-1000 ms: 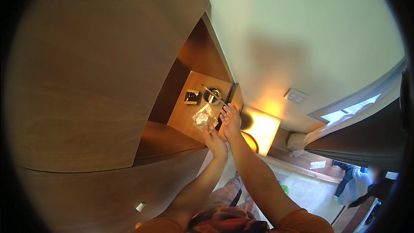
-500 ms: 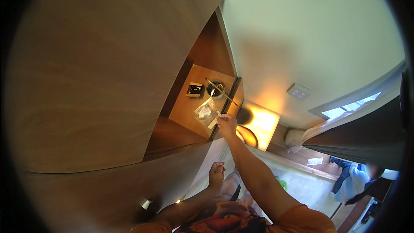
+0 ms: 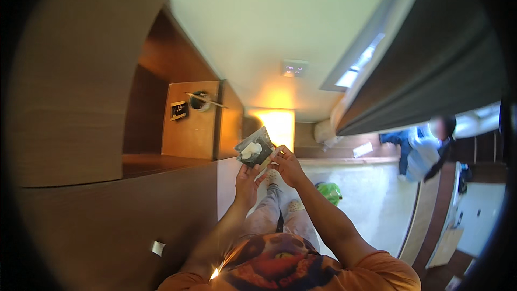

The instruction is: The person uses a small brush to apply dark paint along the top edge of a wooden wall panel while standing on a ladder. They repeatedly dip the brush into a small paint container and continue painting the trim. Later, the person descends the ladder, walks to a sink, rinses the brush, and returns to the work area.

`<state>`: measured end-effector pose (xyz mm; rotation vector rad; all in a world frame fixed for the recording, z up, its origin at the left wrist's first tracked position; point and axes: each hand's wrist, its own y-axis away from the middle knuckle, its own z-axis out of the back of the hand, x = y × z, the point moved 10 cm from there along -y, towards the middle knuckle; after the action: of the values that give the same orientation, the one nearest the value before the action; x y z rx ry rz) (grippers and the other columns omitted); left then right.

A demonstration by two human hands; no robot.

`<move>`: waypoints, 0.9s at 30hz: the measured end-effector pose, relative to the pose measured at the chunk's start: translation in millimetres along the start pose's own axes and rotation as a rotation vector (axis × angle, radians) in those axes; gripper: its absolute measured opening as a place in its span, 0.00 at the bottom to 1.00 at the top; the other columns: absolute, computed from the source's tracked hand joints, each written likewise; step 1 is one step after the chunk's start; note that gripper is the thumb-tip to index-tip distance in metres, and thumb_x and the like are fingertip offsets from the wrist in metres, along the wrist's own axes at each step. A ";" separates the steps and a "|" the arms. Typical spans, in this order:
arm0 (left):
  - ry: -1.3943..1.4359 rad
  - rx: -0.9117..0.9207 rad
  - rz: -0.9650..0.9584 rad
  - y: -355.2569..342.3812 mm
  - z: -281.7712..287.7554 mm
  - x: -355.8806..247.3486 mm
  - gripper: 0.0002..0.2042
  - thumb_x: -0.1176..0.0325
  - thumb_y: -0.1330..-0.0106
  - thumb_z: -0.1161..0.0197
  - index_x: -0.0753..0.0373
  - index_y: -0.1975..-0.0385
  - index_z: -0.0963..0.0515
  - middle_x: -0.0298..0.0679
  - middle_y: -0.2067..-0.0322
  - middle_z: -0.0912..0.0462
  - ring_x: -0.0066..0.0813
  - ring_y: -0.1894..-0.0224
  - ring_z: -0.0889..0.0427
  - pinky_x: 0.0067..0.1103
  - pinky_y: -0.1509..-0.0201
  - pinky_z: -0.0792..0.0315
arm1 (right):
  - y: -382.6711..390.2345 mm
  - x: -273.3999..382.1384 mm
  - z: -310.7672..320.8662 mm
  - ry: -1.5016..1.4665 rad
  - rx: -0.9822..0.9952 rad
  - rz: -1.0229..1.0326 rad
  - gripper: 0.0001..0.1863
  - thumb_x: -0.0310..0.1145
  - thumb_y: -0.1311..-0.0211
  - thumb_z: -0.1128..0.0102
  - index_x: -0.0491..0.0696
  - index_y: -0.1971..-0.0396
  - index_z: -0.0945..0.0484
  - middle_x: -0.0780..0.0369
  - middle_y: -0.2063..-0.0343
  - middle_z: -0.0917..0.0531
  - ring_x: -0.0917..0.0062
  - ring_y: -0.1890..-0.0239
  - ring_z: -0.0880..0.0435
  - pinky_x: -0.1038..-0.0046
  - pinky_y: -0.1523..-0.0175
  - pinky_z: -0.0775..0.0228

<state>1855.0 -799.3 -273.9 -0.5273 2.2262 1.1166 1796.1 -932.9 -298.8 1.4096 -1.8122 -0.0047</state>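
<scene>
- Holding a small clear bag [image 3: 254,151] with something white inside, both hands are up in front of the body, at the middle of the view.
- The left hand [image 3: 247,186] is below the bag, thumb and fingers closed narrowly on its lower edge.
- The right hand [image 3: 289,166] is at the bag's right side, fingertips drawn together on that edge; which fingers press hardest I cannot tell.
- The bag is tilted, its upper corner pointing away from the body; it hangs clear of the shelf [image 3: 195,140], to the right of it.
- On the shelf is a round jar [image 3: 200,105], with a thin stick [image 3: 218,104] lying slantwise across its top and reaching past the shelf's right edge.
- Just left of the jar sits a small dark block [image 3: 178,110] with tan ends.
- A large brown cabinet [image 3: 70,97] fills the left side.
- Beyond the bag glows a lamp [image 3: 280,128], below a switch panel [image 3: 294,68] on the pale wall [image 3: 258,16].
- Beside the right forearm, a green bundle [image 3: 329,194] lies on the floor [image 3: 371,199].
- At the far right, under a dark curtain [image 3: 425,70], another person [image 3: 417,153] is in view, well apart from the hands.
</scene>
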 end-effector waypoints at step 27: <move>-0.524 1.370 0.611 616.9 -310.7 367.0 0.17 0.74 0.29 0.37 0.61 0.42 0.27 0.39 0.44 0.19 0.31 0.44 0.18 0.29 0.42 0.20 | 1021.4 -116.5 163.0 -0.423 -1.366 1.525 0.12 0.31 0.29 0.40 0.44 0.51 0.27 0.60 0.57 0.18 0.71 0.54 0.15 0.67 0.50 0.18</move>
<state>1123.1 -732.7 -6.3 0.9315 2.0877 -0.2350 881.9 -532.3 -3.5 -1.0273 -1.9882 -0.6253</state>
